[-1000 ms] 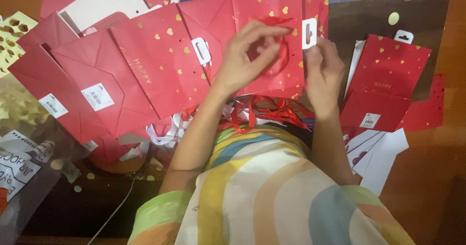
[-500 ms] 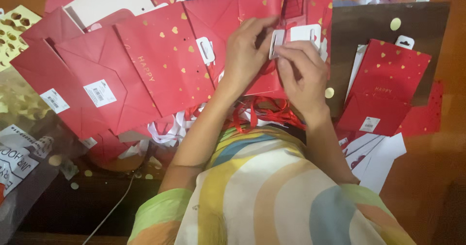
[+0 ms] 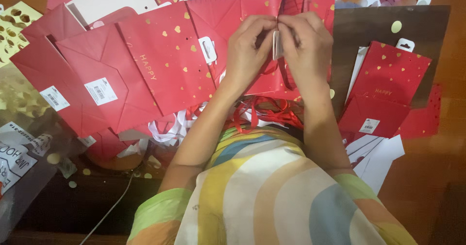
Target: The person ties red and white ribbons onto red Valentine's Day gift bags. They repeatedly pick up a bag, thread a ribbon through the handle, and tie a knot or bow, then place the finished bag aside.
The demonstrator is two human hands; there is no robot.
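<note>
Small white tag [image 3: 276, 45] held upper centre of frame, pinched between both hands over flattened red gift bag [image 3: 252, 17] dotted with gold hearts. Bag contents not visible; bag lies folded flat. Left hand [image 3: 250, 51] closed, fingertips pressed on tag's left edge. Right hand [image 3: 306, 48] closed, fingertips pressed on right edge, hands touching. Red ribbon [image 3: 264, 111] piled just below hands, centre frame. More flat red bags [image 3: 121, 75] overlapped at upper left. Another red bag [image 3: 383, 92] laid at right, beside dark board [image 3: 369, 24].
</note>
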